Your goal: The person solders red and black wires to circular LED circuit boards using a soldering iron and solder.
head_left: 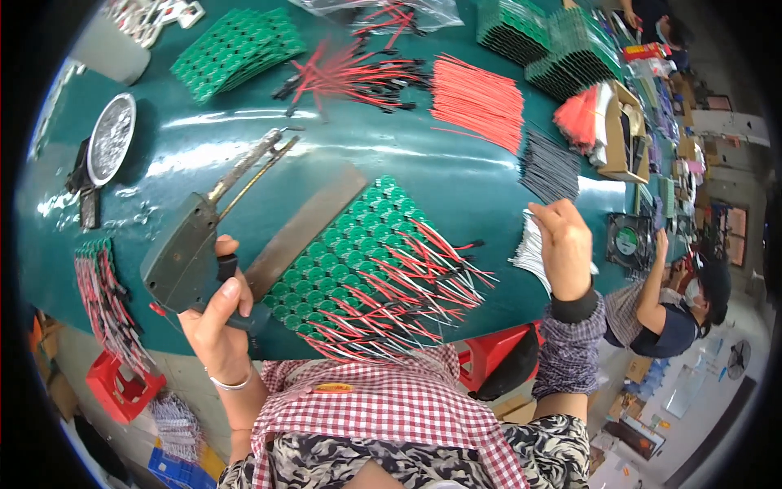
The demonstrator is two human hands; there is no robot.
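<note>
My left hand [217, 316] is wrapped round the grip of a dark grey soldering gun [184, 251]. Its long metal tip and a thin brass-coloured tube point up and to the right over the table. In front of me lies a panel of round green circuit boards [326, 257], with red, white and black wires [399, 297] fanning off its right and lower side. My right hand [566, 244] is closed, thumb and fingertips pinched together, just over a bundle of white wires [529, 244]. Whatever it may hold is too small to make out.
A flat metal bar [305, 232] lies along the panel's left edge. Beyond are red wires [476, 102], black wires [550, 167], stacked green boards [236, 50] and a cardboard box [627, 134]. A metal bowl [112, 138] stands left. Another person [676, 314] sits at right.
</note>
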